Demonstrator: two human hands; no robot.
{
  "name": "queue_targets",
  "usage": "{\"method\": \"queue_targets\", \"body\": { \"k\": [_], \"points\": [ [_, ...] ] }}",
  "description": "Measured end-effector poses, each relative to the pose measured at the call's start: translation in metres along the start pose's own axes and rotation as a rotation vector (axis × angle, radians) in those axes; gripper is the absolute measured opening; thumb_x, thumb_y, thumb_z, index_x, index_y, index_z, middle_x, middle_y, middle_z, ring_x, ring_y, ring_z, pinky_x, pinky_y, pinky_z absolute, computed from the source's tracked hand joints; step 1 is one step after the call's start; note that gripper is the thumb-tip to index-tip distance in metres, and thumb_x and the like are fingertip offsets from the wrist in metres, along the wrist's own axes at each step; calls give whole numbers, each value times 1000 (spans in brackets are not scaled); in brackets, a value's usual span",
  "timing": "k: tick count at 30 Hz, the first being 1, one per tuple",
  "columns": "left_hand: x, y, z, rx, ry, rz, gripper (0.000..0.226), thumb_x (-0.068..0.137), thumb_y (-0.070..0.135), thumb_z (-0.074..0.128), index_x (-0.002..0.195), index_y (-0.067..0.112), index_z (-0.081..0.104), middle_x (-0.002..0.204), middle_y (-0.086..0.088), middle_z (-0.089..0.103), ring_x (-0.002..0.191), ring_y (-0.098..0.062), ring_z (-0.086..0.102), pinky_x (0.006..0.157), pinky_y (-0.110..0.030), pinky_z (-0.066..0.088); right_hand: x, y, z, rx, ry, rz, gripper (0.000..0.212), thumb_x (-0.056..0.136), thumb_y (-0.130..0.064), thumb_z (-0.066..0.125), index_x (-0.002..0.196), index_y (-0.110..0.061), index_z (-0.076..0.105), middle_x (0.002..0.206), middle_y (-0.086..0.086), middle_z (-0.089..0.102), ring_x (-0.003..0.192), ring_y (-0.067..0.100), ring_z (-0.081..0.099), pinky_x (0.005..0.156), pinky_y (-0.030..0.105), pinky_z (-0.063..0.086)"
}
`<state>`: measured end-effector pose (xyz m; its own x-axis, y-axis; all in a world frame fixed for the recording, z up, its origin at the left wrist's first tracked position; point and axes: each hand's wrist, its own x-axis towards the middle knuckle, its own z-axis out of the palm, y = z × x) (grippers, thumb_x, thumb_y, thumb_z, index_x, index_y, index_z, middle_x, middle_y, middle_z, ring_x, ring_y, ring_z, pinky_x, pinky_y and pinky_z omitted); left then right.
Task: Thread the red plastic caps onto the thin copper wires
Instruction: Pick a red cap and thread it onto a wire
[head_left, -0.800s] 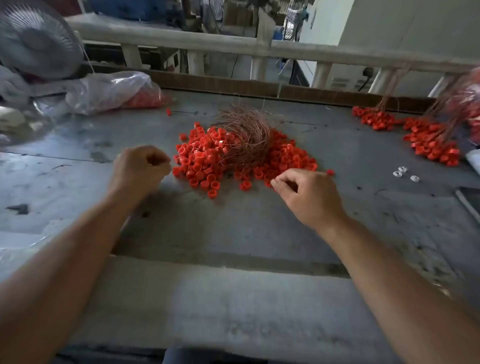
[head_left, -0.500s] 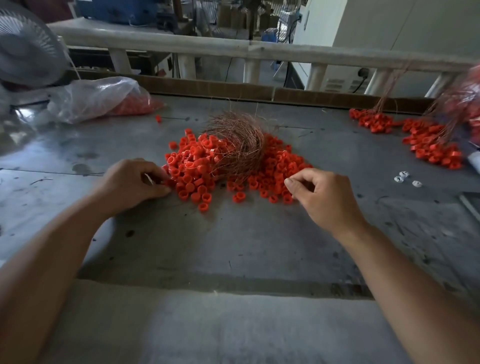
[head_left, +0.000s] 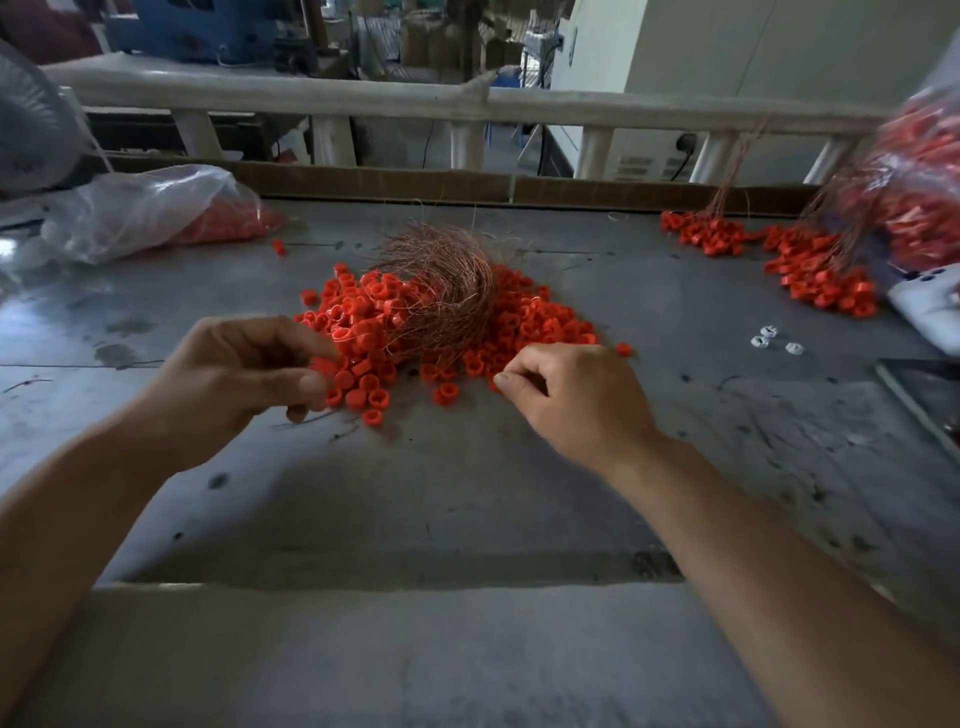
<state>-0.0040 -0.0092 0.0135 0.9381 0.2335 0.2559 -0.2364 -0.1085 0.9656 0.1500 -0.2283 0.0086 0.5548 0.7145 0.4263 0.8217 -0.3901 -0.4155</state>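
A heap of red plastic caps (head_left: 540, 327) lies mid-table, with a tangled bundle of thin copper wires (head_left: 441, 291) on top of it. My left hand (head_left: 239, 374) is at the heap's near-left edge and pinches one red cap (head_left: 324, 366) between thumb and forefinger. My right hand (head_left: 576, 400) sits at the heap's near-right edge. Its fingers are curled and its thumb is pressed to the forefinger, beside a cap. Nothing shows between those fingertips, and a thin wire there would be too fine to see.
Threaded caps on wires (head_left: 810, 270) lie at the back right beside a plastic bag of caps (head_left: 914, 197). Another bag of caps (head_left: 156, 213) is at the back left, with a fan (head_left: 31, 130) behind it. Three small white caps (head_left: 774, 340) and a dark flat object (head_left: 924, 389) are on the right.
My left hand has moved right into the heap's edge, opened from a closed fist and taken a red cap. The right hand has kept its curled pose at the heap's edge.
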Motion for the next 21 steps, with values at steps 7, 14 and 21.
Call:
{"method": "queue_targets", "body": {
  "k": [7, 14, 21],
  "points": [
    [-5, -3, 15, 23, -86, -65, 43, 41, 42, 90, 73, 18, 75, 62, -3, 67, 54, -10, 62, 50, -18, 50, -1, -12, 15, -22, -115, -73, 21, 89, -31, 56, 89, -14, 68, 90, 1, 69, 85, 20, 62, 71, 36, 48],
    [-8, -3, 35, 33, -137, -58, 38, 48, 43, 87, 76, 21, 75, 66, 1, 68, 55, -4, 61, 53, -14, 48, 12, -6, 11, 43, 58, 82, 10, 82, -16, 64, 88, -11, 70, 88, 2, 69, 84, 18, 61, 74, 28, 43],
    [-8, -4, 30, 27, -141, -81, 44, 47, 45, 87, 80, 18, 74, 70, -1, 70, 62, -6, 64, 58, -14, 50, 52, -6, -4, 2, 95, 112, 49, 78, -20, 70, 123, -16, 51, 88, -7, 52, 76, 10, 49, 73, 23, 38]
  ]
}}
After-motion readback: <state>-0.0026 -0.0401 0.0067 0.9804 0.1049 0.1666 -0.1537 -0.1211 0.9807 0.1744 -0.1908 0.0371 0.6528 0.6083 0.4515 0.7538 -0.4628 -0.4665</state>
